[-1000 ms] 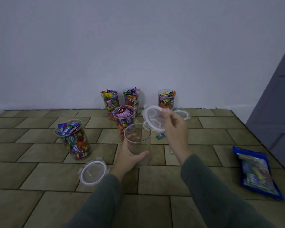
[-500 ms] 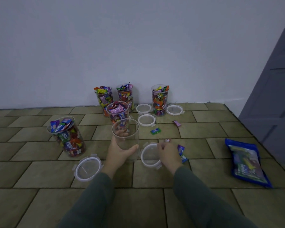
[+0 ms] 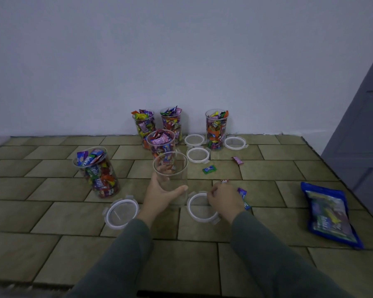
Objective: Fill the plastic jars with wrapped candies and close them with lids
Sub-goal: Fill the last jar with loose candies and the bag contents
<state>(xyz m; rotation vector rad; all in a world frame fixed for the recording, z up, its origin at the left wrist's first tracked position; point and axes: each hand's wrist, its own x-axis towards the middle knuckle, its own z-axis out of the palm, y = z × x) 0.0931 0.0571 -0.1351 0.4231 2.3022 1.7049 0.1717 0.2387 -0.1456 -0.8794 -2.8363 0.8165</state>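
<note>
Clear jar (image 3: 171, 179) in left hand (image 3: 159, 195), lid (image 3: 201, 207) touching right hand (image 3: 225, 200)

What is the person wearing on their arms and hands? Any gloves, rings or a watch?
Both arms are covered by long, plain, dark grey-green sleeves that end at the wrists. The left hand and right hand are bare: no gloves, and no rings or watch can be seen in this dim view.

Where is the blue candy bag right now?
The blue candy bag lies flat on the tiled floor at far right, beside the grey door.
</note>
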